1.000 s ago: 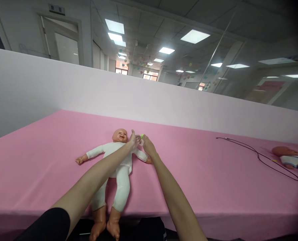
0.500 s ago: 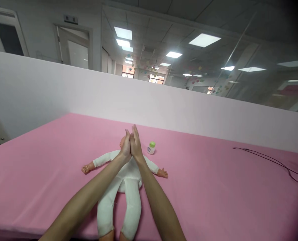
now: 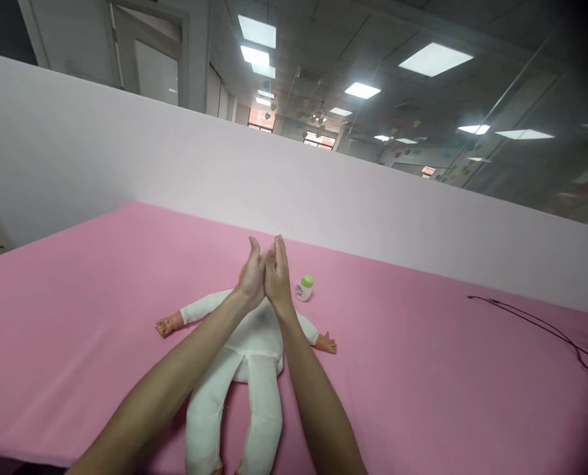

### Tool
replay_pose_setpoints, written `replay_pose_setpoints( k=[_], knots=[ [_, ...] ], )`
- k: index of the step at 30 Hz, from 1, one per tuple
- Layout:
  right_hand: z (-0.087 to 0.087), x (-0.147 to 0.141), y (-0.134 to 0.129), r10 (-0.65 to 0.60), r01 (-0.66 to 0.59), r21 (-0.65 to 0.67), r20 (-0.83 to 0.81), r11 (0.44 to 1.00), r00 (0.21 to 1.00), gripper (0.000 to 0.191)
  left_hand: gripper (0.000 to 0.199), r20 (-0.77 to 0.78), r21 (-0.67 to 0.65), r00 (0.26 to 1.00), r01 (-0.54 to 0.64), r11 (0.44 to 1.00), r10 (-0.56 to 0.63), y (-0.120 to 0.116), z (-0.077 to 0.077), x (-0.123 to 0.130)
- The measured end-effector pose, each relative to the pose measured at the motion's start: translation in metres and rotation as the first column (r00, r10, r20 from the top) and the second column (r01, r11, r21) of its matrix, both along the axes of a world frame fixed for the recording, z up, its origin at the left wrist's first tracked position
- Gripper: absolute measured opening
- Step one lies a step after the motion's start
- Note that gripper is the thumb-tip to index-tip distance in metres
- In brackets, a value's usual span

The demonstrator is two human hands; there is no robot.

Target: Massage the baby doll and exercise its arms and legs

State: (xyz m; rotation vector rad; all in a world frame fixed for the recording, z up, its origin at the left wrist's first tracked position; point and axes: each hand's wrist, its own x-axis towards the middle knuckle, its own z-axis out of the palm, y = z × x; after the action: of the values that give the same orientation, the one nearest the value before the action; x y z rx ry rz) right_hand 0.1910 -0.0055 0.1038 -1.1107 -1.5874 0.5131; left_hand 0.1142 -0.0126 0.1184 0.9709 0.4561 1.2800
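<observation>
My left hand (image 3: 252,274) and my right hand (image 3: 277,272) are pressed palm to palm above the upper body of a doll (image 3: 257,336). Their fingers are stretched out and point away from me; no object shows between them. The doll lies on its back in white cloth, arms spread, its head mostly hidden behind my left hand. Just right of my right hand stands a small clear jar (image 3: 304,289) with a green lid.
A pink sheet (image 3: 422,356) covers the table. Black cables (image 3: 536,321) lie at the right. A low white wall (image 3: 323,191) runs along the far edge, with glass above it.
The view has tilted down and shifted slightly. My hands have moved a little to the right over the doll and still touch, their palms turned slightly. Doll and jar stay in place.
</observation>
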Motion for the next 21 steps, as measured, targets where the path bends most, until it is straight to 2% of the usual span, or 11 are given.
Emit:
replay_pose_setpoints(
  k=[2,4,5,7,8,10,12,15,18,21],
  knots=[
    [-0.004,0.011,0.010,0.076,-0.076,-0.056,-0.007,0.996,0.997,0.084,0.098,0.036,0.022,0.999,-0.028,0.999,0.027,0.012,-0.001,-0.010],
    [-0.013,0.021,0.022,0.113,-0.114,-0.094,-0.015,0.989,0.993,0.075,0.088,-0.016,0.025,0.989,-0.145,0.989,0.146,0.030,-0.012,-0.020],
    [-0.019,0.026,0.029,0.078,-0.081,-0.103,-0.030,0.991,0.996,0.066,0.080,-0.077,0.030,0.968,-0.238,0.971,0.239,0.041,-0.022,-0.026],
    [-0.035,0.036,0.043,-0.074,0.065,-0.112,-0.080,0.992,0.994,0.049,0.064,-0.234,0.082,0.866,-0.435,0.897,0.441,0.061,-0.046,-0.034],
    [-0.044,0.041,0.050,-0.154,0.141,-0.116,-0.107,0.983,0.982,0.045,0.059,-0.310,0.137,0.801,-0.495,0.858,0.512,0.069,-0.060,-0.037],
    [-0.065,0.047,0.063,-0.248,0.225,-0.144,-0.166,0.964,0.954,0.043,0.050,-0.434,0.233,0.687,-0.540,0.809,0.583,0.082,-0.086,-0.040],
    [-0.084,0.050,0.073,-0.250,0.205,-0.200,-0.236,0.958,0.939,0.044,0.044,-0.525,0.275,0.610,-0.538,0.797,0.593,0.091,-0.107,-0.040],
    [-0.099,0.049,0.079,-0.175,0.073,-0.292,-0.342,0.954,0.923,0.046,0.044,-0.601,0.267,0.585,-0.496,0.826,0.545,0.097,-0.124,-0.037],
    [-0.098,0.046,0.075,-0.079,-0.048,-0.300,-0.396,0.953,0.915,0.045,0.044,-0.603,0.273,0.609,-0.450,0.850,0.516,0.101,-0.130,-0.037],
    [-0.092,0.046,0.068,-0.003,-0.124,-0.275,-0.420,0.953,0.908,0.045,0.049,-0.612,0.255,0.609,-0.452,0.855,0.505,0.102,-0.130,-0.039]
  ],
)
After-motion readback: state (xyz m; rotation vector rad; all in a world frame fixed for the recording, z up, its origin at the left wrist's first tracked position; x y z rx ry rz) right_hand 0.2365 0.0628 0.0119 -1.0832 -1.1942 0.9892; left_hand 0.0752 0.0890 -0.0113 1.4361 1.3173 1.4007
